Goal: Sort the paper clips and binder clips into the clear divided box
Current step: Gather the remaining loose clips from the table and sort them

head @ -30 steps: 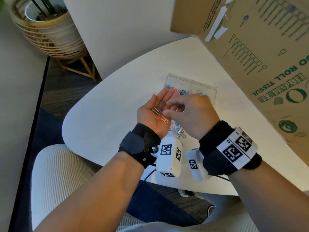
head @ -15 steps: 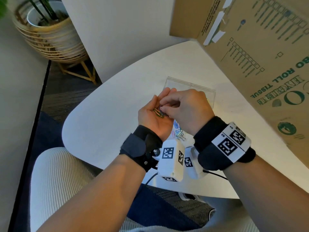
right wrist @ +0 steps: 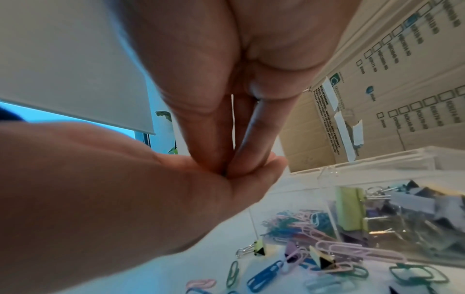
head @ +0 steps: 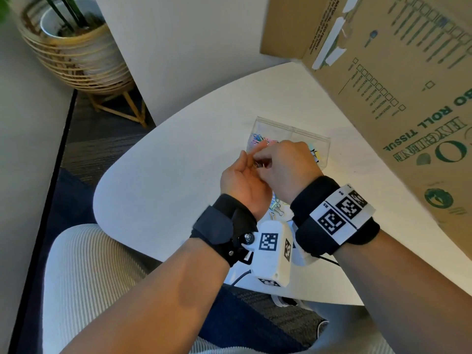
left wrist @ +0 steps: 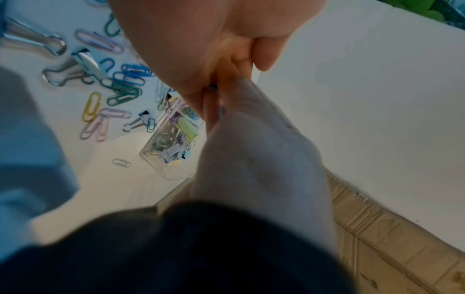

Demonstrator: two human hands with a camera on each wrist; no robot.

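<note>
My left hand (head: 242, 180) is held palm up just in front of the clear divided box (head: 288, 131), its fingers curled round a few paper clips (head: 258, 164). My right hand (head: 283, 164) reaches into that palm and its thumb and fingers (right wrist: 254, 135) pinch the clips. The pinch itself is mostly hidden in both wrist views. Coloured paper clips (right wrist: 297, 222) fill the box's left compartment; binder clips (right wrist: 415, 208) fill its right one. Loose paper clips (left wrist: 120, 87) and binder clips (left wrist: 55, 75) lie on the white table (head: 158, 180) under my hands.
A big cardboard box (head: 396, 98) stands close on the right, behind the clear box. The table's rounded edge (head: 102, 195) is at the left, with a white wall panel (head: 191, 60) behind. A potted plant in a basket (head: 74, 52) stands on the floor far left.
Both hands have moved forward toward the clear box. My left palm, flat before with clips on it, has curled round them, and the right fingers have closed in on the clips.
</note>
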